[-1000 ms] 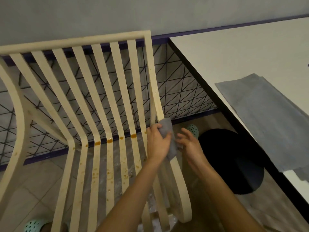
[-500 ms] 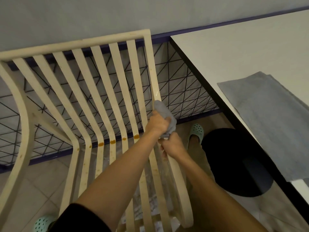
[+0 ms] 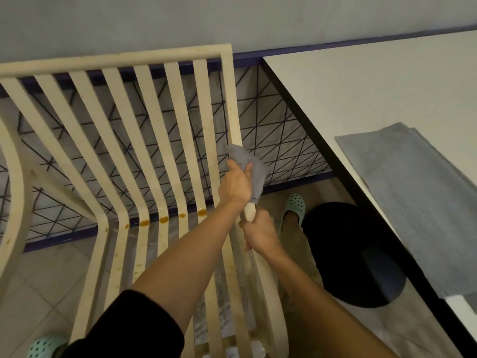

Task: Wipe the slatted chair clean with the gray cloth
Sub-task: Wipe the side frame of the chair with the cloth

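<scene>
Left hand (image 3: 236,183): fingers curled around the gray cloth (image 3: 249,164), pressed on the right side rail of the slatted chair (image 3: 144,140).
Right hand (image 3: 259,232): grips the same rail just below.
Rail axis: runs up and away from the hands.
Stains (image 3: 162,219): left of both hands, nearer the left one.
Room: the table (image 3: 361,86) edge is close on the right; the rail above the cloth is free.

Black short sleeve (image 3: 124,329), bare forearms, mint perforated clogs (image 3: 294,205).
</scene>
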Demonstrator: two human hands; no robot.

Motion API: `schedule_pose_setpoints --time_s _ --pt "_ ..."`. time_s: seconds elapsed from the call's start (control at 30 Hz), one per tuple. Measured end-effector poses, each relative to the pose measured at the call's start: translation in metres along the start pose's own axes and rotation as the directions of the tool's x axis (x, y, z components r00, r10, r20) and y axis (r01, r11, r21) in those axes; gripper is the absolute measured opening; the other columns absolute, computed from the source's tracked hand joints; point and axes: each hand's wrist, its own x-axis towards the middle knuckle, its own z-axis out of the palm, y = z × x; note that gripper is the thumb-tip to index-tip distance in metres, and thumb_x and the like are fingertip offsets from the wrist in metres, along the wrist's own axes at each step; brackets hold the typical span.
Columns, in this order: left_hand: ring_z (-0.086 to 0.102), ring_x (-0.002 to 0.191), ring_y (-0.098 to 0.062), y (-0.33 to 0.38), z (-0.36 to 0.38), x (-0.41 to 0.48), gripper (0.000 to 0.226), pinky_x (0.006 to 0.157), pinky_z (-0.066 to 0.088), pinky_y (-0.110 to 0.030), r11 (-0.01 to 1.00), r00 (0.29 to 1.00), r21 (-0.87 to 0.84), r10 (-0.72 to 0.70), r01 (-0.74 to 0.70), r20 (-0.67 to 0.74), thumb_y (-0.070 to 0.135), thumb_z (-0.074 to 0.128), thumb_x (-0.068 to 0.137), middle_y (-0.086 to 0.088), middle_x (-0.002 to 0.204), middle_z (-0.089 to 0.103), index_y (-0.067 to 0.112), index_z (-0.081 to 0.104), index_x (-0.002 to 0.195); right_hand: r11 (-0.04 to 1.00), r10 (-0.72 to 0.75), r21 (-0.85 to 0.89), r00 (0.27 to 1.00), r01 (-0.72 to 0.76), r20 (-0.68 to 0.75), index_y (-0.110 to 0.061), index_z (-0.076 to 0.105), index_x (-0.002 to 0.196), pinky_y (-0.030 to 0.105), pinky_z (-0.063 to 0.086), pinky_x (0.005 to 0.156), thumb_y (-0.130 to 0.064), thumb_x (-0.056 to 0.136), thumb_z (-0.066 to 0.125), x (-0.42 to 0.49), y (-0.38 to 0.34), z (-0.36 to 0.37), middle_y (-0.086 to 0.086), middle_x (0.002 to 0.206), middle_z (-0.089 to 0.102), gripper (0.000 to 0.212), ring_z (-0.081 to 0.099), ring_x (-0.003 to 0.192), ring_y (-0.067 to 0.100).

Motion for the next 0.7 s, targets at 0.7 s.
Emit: schedule_pose_setpoints --time_s 0.7 --pt "0.061 0.099 -0.037 0.002 -0.019 0.039 0.053 0.071 0.043 -0.037 0.98 0.991 0.168 0.092 -0.107 0.096 0.049 0.033 0.101 -0.02 0.116 0.061 0.006 0.032 0.133 0.999 0.013 0.038 0.999 -0.015 0.047 -0.011 0.06 0.072 0.022 0.047 0.047 -0.011 0.081 0.056 0.048 -0.016 -0.003 0.007 0.061 0.063 0.01 0.06 0.049 0.016"
